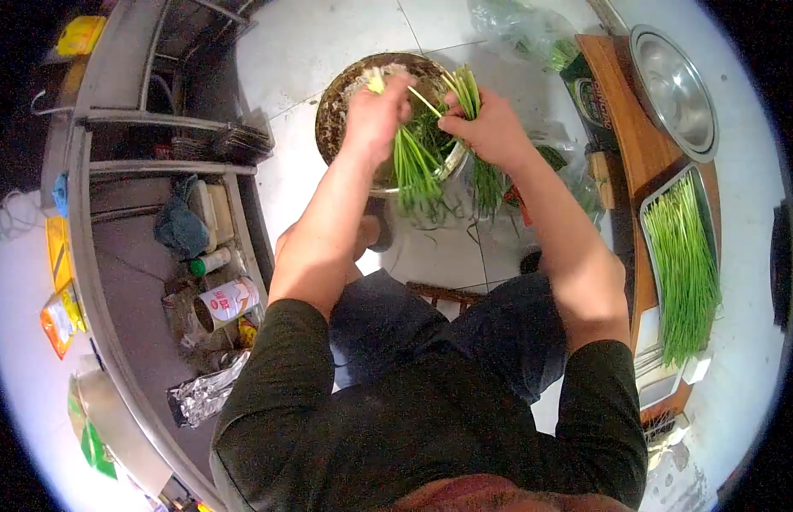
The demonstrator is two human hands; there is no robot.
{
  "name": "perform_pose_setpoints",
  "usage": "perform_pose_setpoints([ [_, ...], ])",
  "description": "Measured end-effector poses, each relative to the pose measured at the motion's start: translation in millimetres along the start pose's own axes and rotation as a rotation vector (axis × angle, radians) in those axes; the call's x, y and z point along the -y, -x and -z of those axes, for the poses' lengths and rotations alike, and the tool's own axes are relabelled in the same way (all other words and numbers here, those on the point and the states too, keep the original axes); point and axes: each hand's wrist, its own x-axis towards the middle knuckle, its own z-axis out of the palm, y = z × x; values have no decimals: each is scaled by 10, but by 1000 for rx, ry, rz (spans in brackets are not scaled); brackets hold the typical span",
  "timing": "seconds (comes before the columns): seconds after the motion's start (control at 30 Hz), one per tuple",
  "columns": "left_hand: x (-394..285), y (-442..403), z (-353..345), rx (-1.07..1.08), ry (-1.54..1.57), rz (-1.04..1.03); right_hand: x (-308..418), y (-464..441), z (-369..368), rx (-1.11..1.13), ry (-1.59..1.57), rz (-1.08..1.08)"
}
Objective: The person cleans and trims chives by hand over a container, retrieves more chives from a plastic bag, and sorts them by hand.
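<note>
My left hand (378, 118) is closed round a bunch of garlic chives (413, 166), pale ends up and long green leaves hanging down. Its fingers are a little blurred. My right hand (492, 128) grips a second bunch of chives (465, 90), whose leaves trail below the hand. One pale stalk (425, 101) stretches between the two hands; which hand holds it I cannot tell. Under both hands is a large round basin (326, 128) with a brown, soiled inside and green and pale scraps in it.
At the right, a metal tray (704, 200) of chives and a steel bowl (676, 90) stand on a wooden surface (614, 77). Clear plastic bags (516, 34) lie on the tiled floor (290, 51). A metal shelf unit (166, 166) with a can (230, 303) is on the left.
</note>
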Motion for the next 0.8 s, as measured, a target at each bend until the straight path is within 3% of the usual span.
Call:
perform_pose_setpoints([
  [0.13, -7, -101, 110, -193, 180, 41, -15, 17, 1, 17, -103, -12],
  [0.27, 7, 78, -29, 148, -215, 102, -6, 6, 14, 63, -130, -71],
  [0.43, 13, 130, -140, 76, -214, 29, -4, 47, -22, 115, -291, -87],
  [0.53, 22, 142, -182, 188, -264, -132, 23, 46, 2, 187, -327, -94],
  [0.73, 15, 161, -166, 293, -150, -32, 93, 68, -1, 294, -159, -73],
  [0.8, -9, 166, -153, 297, -79, 12, 0, 38, -36, 272, -344, -80],
])
